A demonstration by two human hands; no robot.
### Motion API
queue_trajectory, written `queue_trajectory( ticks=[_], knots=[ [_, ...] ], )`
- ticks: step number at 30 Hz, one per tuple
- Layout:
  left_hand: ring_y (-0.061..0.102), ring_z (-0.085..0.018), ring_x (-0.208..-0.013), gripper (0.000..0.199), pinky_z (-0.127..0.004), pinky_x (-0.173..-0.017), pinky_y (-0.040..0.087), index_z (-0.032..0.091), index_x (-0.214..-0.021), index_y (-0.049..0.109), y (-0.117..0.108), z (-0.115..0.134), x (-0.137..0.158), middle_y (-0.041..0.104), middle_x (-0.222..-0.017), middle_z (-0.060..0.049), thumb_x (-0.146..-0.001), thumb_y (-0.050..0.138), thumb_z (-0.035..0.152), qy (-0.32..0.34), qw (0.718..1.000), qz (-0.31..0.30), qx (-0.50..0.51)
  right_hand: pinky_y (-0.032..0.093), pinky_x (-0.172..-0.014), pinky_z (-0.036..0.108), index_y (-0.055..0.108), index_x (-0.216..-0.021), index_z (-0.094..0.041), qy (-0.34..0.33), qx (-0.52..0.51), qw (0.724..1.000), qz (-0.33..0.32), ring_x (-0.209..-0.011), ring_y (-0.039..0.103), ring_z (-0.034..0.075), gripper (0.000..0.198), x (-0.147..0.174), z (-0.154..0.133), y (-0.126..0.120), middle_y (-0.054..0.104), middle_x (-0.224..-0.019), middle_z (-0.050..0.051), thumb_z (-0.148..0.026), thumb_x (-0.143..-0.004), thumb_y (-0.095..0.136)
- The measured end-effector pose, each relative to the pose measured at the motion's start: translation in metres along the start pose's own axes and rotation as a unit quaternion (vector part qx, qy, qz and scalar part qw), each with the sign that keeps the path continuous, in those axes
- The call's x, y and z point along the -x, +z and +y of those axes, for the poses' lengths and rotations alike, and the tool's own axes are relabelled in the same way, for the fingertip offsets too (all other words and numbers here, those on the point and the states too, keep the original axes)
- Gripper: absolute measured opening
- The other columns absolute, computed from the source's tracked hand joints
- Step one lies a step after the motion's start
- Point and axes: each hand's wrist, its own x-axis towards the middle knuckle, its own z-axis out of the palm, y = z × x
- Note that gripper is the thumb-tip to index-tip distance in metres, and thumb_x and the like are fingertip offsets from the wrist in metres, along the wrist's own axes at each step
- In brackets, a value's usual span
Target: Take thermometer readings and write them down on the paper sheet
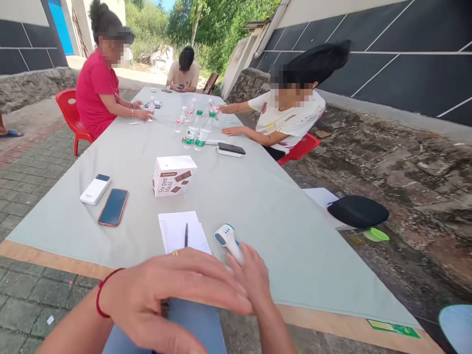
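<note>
The right hand's (254, 278) fingers close around the handle of the white thermometer (224, 235), right of the paper (170, 230); any lift cannot be told. The left hand (177, 287) is empty, thumb spread. Judged: grip made, reading outstanding; pen (186, 236) unheld.

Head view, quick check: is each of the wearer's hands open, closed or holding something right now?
Left hand: open, fingers extended, nothing visible in it.
Right hand: closed on the handle of the white thermometer.
</note>
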Motion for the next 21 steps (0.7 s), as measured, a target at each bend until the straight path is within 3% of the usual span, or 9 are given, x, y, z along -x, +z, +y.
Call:
queue_trajectory(
  ticks=[1,3,5,7,10,13,15,17,21],
  knots=[
    [0.056,-0.027,-0.122,0.059,-0.042,-0.109,0.042,0.032,-0.137,0.051,-0.007,-0.026,-0.002,0.061,-0.13,-0.006,-0.082,0.068,0.047,-0.059,0.998,0.004,-0.016,0.046,-0.091,0.049,0.055,-0.125,-0.015,-0.001,0.004,1.0,-0.026,-0.11,0.057,0.035,0.052,0.0,0.0,0.001,0.062,-0.12,0.018,-0.049,-0.087,0.042],
    [0.052,-0.03,-0.126,0.07,-0.048,-0.107,0.042,0.024,-0.14,0.044,-0.027,-0.089,-0.009,0.054,-0.137,-0.014,-0.078,0.072,0.041,-0.204,0.965,0.157,-0.053,0.047,-0.088,0.046,0.054,-0.126,-0.018,0.004,0.008,0.998,-0.054,-0.106,0.058,0.033,0.05,-0.002,-0.002,0.002,0.065,-0.117,0.016,-0.047,-0.086,0.046],
    [0.043,-0.036,-0.132,0.09,-0.054,-0.107,0.038,0.015,-0.141,0.036,-0.048,-0.152,-0.017,0.042,-0.144,-0.022,-0.065,0.081,0.033,-0.323,0.876,0.341,-0.112,0.048,-0.081,0.043,0.056,-0.123,-0.019,0.024,0.013,0.998,-0.058,-0.101,0.06,0.033,0.048,-0.008,-0.005,0.001,0.066,-0.111,0.016,-0.045,-0.083,0.05],
    [0.03,-0.039,-0.14,0.102,-0.055,-0.113,0.028,0.012,-0.138,0.034,-0.066,-0.203,-0.026,0.035,-0.147,-0.023,-0.051,0.086,0.022,-0.345,0.83,0.405,-0.169,0.048,-0.072,0.039,0.06,-0.118,-0.019,0.064,0.012,0.995,-0.069,-0.092,0.062,0.032,0.045,-0.015,-0.007,-0.001,0.067,-0.101,0.015,-0.044,-0.08,0.053],
    [0.044,-0.035,-0.13,0.081,-0.051,-0.107,0.038,0.015,-0.125,0.041,-0.084,-0.248,-0.035,0.051,-0.132,-0.015,-0.055,0.083,0.022,-0.336,0.835,0.416,-0.132,0.044,-0.062,0.035,0.066,-0.102,-0.021,0.141,-0.03,0.983,-0.11,-0.077,0.062,0.028,0.036,-0.024,-0.012,-0.007,0.067,-0.085,0.011,-0.041,-0.074,0.056],
    [0.058,-0.026,-0.114,0.064,-0.042,-0.097,0.048,0.017,-0.119,0.043,-0.09,-0.262,-0.038,0.058,-0.124,-0.011,-0.065,0.077,0.024,-0.32,0.848,0.417,-0.073,0.045,-0.061,0.034,0.066,-0.096,-0.021,0.203,-0.18,0.957,-0.101,-0.071,0.061,0.025,0.035,-0.028,-0.035,-0.019,0.068,-0.082,0.008,-0.042,-0.069,0.059],
    [0.059,-0.024,-0.112,0.064,-0.039,-0.096,0.049,0.017,-0.119,0.045,-0.089,-0.257,-0.035,0.06,-0.123,-0.012,-0.066,0.078,0.028,-0.295,0.85,0.434,-0.04,0.047,-0.064,0.034,0.064,-0.099,-0.021,0.218,-0.323,0.919,-0.058,-0.075,0.061,0.024,0.041,-0.029,-0.061,-0.03,0.069,-0.087,0.008,-0.046,-0.066,0.062],
    [0.059,-0.025,-0.112,0.063,-0.04,-0.097,0.048,0.016,-0.12,0.047,-0.082,-0.242,-0.025,0.061,-0.122,-0.012,-0.069,0.077,0.038,-0.266,0.852,0.451,-0.026,0.047,-0.064,0.033,0.063,-0.088,-0.02,0.21,-0.445,0.869,-0.057,-0.071,0.059,0.021,0.034,-0.029,-0.095,-0.042,0.067,-0.079,0.006,-0.046,-0.067,0.065],
    [0.06,-0.027,-0.111,0.057,-0.041,-0.096,0.048,0.015,-0.121,0.052,-0.05,-0.203,0.014,0.064,-0.121,-0.013,-0.081,0.065,0.053,-0.245,0.856,0.453,-0.042,0.041,-0.053,0.028,0.058,-0.069,-0.019,0.158,-0.62,0.758,-0.129,-0.057,0.049,0.015,0.026,-0.031,-0.156,-0.054,0.058,-0.063,0.003,-0.045,-0.072,0.061]
  ],
)
